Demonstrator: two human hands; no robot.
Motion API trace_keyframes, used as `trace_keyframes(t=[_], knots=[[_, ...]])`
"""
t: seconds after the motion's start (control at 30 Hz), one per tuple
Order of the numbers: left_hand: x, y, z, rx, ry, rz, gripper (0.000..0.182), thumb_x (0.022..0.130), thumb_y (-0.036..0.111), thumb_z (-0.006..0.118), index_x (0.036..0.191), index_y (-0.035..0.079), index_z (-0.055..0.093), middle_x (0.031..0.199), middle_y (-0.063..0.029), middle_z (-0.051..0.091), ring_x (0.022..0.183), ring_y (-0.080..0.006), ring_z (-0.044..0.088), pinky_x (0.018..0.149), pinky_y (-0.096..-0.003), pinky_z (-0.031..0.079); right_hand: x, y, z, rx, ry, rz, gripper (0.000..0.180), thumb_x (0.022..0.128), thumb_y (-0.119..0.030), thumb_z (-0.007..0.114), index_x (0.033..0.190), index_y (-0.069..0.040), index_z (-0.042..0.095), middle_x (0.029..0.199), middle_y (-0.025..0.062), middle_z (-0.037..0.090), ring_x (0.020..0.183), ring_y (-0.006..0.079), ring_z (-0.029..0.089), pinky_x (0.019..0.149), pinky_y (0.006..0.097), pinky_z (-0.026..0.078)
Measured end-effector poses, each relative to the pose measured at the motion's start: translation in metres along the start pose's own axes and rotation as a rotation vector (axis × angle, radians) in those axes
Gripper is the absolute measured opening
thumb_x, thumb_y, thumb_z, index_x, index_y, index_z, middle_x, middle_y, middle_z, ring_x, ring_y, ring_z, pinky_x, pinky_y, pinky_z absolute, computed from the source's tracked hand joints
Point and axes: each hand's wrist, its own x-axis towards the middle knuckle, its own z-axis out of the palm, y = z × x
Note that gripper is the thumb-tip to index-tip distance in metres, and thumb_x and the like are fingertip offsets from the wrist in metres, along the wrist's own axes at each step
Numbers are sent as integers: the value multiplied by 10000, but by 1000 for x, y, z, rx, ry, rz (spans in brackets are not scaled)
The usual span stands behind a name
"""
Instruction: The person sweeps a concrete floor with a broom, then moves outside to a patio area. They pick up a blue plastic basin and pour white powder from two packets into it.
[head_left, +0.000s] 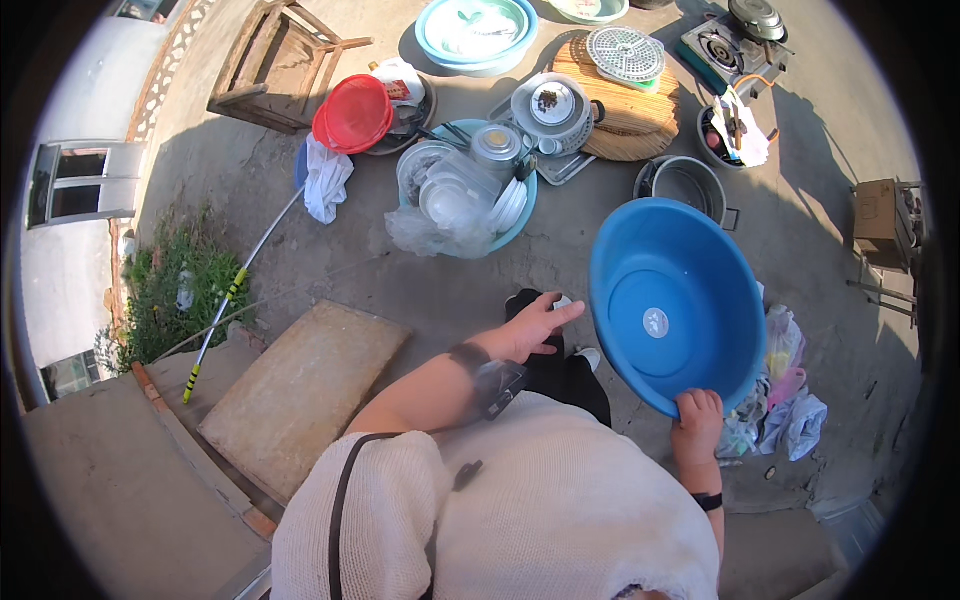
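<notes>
My right hand (698, 427) grips the near rim of a large blue plastic basin (675, 292), which is tilted so that its inside shows, with a round sticker on its bottom. My left hand (541, 324) is held out to the left of the basin, fingers spread, touching nothing. Beyond the basin a metal pot (688, 184) stands on the ground, partly hidden. Ahead, a light-blue basin (517, 238) holds a lidded metal pot (496, 144), plastic containers (448, 196), white dishes (510, 206) and a clear plastic bag (427, 236).
A colander (583, 112) stands by a round wooden board (630, 135). Red plastic baskets (354, 114) and an overturned wooden stool (281, 64) are at the upper left. A stone slab (307, 397) lies left; plastic bags (784, 405) lie right. A gas stove (720, 52) is at the upper right.
</notes>
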Motion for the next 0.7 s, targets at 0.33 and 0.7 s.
trace_keyframes(t=[0.33, 0.7], knots=[[-72, -105, -35, -847, 279, 14, 462, 854, 159, 566, 1257, -4, 408, 1231, -161, 512, 1110, -291, 534, 964, -454, 438, 116, -68, 42, 37, -375, -767, 193, 645, -79, 604, 833, -106, 571, 894, 51, 580, 930, 231, 557, 912, 394, 409], [-73, -190, -177, -1400, 910, 92, 326, 789, 45, 532, 1106, 6, 464, 1080, -140, 550, 1001, -292, 572, 864, -442, 507, 262, -114, 110, 101, -536, -195, 471, 715, -179, 718, 1153, -89, 571, 1138, 132, 567, 1104, 332, 501, 931, 412, 410]])
